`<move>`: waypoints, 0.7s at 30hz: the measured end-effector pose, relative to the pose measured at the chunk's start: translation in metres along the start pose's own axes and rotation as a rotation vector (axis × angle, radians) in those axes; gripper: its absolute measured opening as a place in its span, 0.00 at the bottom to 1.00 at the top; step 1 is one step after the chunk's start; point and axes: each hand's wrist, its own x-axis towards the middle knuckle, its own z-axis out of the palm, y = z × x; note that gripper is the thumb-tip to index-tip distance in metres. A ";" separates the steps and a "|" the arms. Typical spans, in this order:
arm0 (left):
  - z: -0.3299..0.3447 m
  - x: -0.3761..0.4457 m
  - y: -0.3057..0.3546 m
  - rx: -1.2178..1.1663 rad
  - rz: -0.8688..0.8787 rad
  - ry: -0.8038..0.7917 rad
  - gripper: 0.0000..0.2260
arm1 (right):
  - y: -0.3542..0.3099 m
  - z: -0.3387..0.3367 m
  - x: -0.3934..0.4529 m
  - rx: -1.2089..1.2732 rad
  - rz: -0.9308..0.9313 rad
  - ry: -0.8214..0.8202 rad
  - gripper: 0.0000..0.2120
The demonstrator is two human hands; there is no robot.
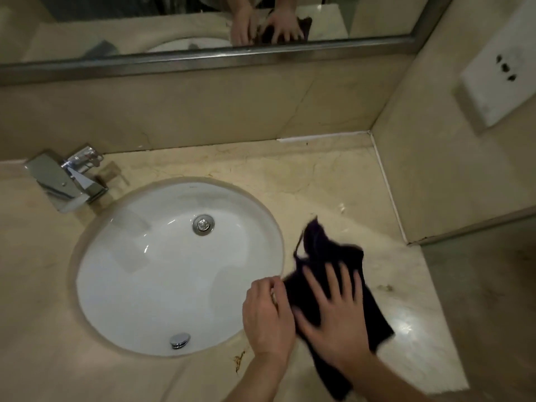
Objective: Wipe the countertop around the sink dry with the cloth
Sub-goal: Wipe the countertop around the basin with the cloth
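Observation:
A dark purple cloth [322,250] lies on the beige marble countertop [333,181], just right of the round white sink [139,271]. My right hand [330,311] presses flat on the cloth with fingers spread. My left hand [265,311] sits at the sink's right rim, its curled fingers pinching the cloth's left edge. The cloth's far corner is bunched up and blurred. Its near end runs under my right forearm toward the counter's front.
A chrome faucet [69,181] stands at the sink's back left. A mirror [174,21] hangs above the backsplash. The side wall [435,158] closes the counter's right, bearing a white socket plate [501,74]. A brown stain [239,359] marks the front edge.

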 end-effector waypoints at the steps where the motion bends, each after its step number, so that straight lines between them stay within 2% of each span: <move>1: 0.004 0.006 0.007 -0.014 -0.015 -0.001 0.16 | 0.006 0.002 -0.017 -0.020 -0.007 -0.020 0.35; 3: 0.014 0.020 0.024 -0.034 -0.040 -0.039 0.16 | 0.017 0.005 -0.023 -0.055 0.004 -0.043 0.34; 5: 0.024 0.035 0.038 -0.033 -0.047 -0.053 0.17 | 0.025 0.000 0.001 -0.056 0.090 -0.022 0.32; 9: 0.035 0.044 0.041 -0.001 -0.075 0.036 0.18 | 0.038 -0.007 0.066 -0.094 0.202 0.069 0.32; 16: 0.049 0.046 0.041 0.013 -0.133 0.089 0.11 | 0.060 -0.021 0.190 -0.109 0.261 0.155 0.32; 21: 0.046 0.047 0.041 0.041 -0.118 0.053 0.15 | 0.065 -0.026 0.270 -0.086 0.288 0.259 0.32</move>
